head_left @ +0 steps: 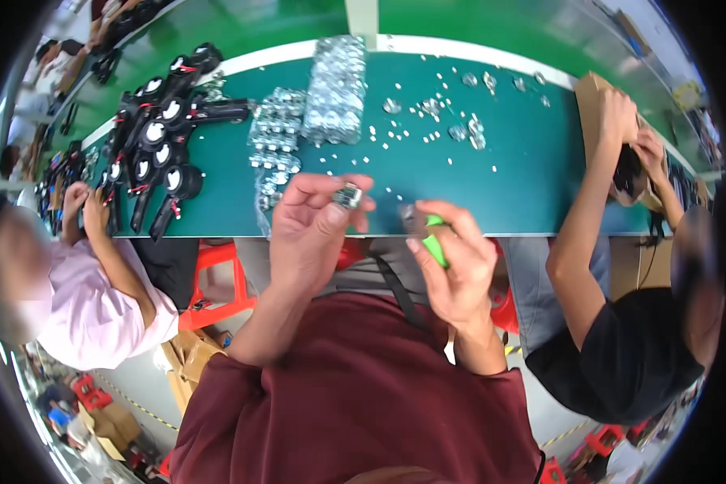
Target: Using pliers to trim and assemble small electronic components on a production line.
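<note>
Between the thumb and fingers of my left hand point(310, 222) is a small electronic part point(348, 196), silvery and dark, perhaps a little circuit board. It is held up above the near edge of the green table point(427, 181). To the right, my right hand point(464, 262) grips a pair of cutters point(434, 240) with bright green handles. Their metal head is blurred and points toward my left hand, apart from the part. Ahead lie stacks of silvery parts in clear trays point(335, 89) and a smaller, looser group of silvery parts point(276, 129).
Black devices with round heads point(157, 133) are heaped at the left. Small white bits point(385, 147) and silvery parts point(476, 133) are scattered ahead. A person at the right handles a cardboard box point(593, 105); another person sits at the left. Red stools point(218, 282) stand below.
</note>
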Demonstrator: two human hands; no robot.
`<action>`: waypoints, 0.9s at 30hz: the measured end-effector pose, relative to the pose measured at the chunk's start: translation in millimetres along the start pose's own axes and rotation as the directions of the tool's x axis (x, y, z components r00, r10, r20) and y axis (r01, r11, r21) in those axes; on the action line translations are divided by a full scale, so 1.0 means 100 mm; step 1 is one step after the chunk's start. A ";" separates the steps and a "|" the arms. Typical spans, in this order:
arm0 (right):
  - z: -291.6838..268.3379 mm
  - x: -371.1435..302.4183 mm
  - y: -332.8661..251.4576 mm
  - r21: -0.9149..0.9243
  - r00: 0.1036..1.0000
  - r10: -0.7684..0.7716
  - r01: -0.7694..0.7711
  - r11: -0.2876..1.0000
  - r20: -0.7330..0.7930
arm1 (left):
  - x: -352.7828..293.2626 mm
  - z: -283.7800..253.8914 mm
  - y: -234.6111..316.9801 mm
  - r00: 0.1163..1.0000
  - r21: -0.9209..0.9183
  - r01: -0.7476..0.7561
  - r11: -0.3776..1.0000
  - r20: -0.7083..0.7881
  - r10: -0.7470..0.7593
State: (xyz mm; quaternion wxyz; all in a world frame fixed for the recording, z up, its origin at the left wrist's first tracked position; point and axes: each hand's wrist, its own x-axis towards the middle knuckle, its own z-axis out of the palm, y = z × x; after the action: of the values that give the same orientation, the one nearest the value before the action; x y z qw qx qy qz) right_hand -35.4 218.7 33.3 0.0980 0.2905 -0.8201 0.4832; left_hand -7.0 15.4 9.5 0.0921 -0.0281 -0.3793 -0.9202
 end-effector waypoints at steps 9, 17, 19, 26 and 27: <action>0.00 0.03 -0.05 -0.225 0.983 -0.179 0.184 0.957 0.044 | -0.01 0.13 0.05 0.979 0.144 -0.167 0.975 0.140 0.147; -0.08 0.00 -0.09 -0.353 0.983 -0.174 0.181 0.918 0.054 | -0.09 0.13 0.14 0.967 0.238 -0.207 0.949 0.197 0.162; -0.08 0.02 -0.12 -0.373 0.981 -0.182 0.194 0.907 0.068 | -0.10 0.14 0.16 0.968 0.369 -0.236 0.899 0.171 0.184; -0.07 0.06 -0.17 -0.462 0.971 -0.197 0.239 0.854 0.136 | -0.15 0.09 0.20 0.968 0.377 -0.246 0.893 0.141 0.208; -0.07 0.06 -0.18 -0.463 0.971 -0.197 0.239 0.853 0.138 | -0.15 0.08 0.19 0.966 0.330 -0.250 0.910 0.147 0.212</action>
State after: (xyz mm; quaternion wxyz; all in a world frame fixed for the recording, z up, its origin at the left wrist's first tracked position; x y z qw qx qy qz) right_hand -30.8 215.4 52.5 0.1855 0.3691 -0.8786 0.2396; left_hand 11.2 10.3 26.5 0.1831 -0.1056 -0.5334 -0.8190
